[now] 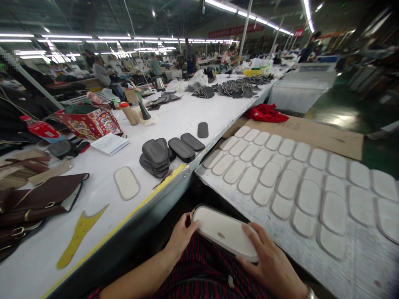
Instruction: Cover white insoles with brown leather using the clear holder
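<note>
Striped clothing (199, 265) lies under a pale panel (215, 226), pinched by the left hand (181, 236), gripped by the right hand (268, 254), fingers spread; seemingly a steadying step, next needing even support.

White oval pad (215, 227) hid its underside and some fingers of the left hand (181, 236). Brown bag (40, 195) ran off left edge, wristband (311, 293) off bottom. Red banner (237, 31) was unreadably blurred.

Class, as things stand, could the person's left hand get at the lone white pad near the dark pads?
Probably yes: the white pad lies uncovered just past the yellow table edge, though the left hand would first have to release the held pad.
</note>
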Action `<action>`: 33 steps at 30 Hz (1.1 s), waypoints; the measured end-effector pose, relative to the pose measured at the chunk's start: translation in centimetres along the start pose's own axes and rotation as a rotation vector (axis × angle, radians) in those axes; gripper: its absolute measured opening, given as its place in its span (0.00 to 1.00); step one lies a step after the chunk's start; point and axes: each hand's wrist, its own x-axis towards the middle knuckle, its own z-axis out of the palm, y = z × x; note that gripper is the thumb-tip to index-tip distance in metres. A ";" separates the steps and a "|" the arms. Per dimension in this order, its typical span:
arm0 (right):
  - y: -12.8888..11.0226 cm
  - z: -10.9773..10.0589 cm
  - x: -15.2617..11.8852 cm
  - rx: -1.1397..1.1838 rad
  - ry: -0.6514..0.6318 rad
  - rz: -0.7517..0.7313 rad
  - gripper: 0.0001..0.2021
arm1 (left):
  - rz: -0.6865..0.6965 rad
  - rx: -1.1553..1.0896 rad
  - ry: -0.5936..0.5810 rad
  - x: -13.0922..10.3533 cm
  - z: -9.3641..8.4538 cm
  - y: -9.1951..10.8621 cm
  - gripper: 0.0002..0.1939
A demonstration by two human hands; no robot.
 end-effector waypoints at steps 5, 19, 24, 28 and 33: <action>-0.1 0.3 -0.2 -0.030 -0.005 -0.022 0.30 | 0.054 0.155 0.002 1.1 -0.1 -0.9 0.16; -1.9 -0.3 0.4 0.007 -0.040 0.070 0.30 | 1.172 1.010 -0.485 -0.9 1.9 -0.2 0.29; -1.7 -2.5 0.4 0.458 -0.175 0.221 0.40 | 1.046 1.249 -0.590 -1.3 3.7 -0.1 0.40; -1.0 -3.6 -0.6 1.082 -0.139 0.431 0.41 | 1.025 1.322 -0.625 -1.5 3.9 0.0 0.40; -0.6 -3.3 0.0 1.265 -0.092 0.512 0.38 | 1.052 1.411 -0.630 -1.6 4.0 -0.1 0.38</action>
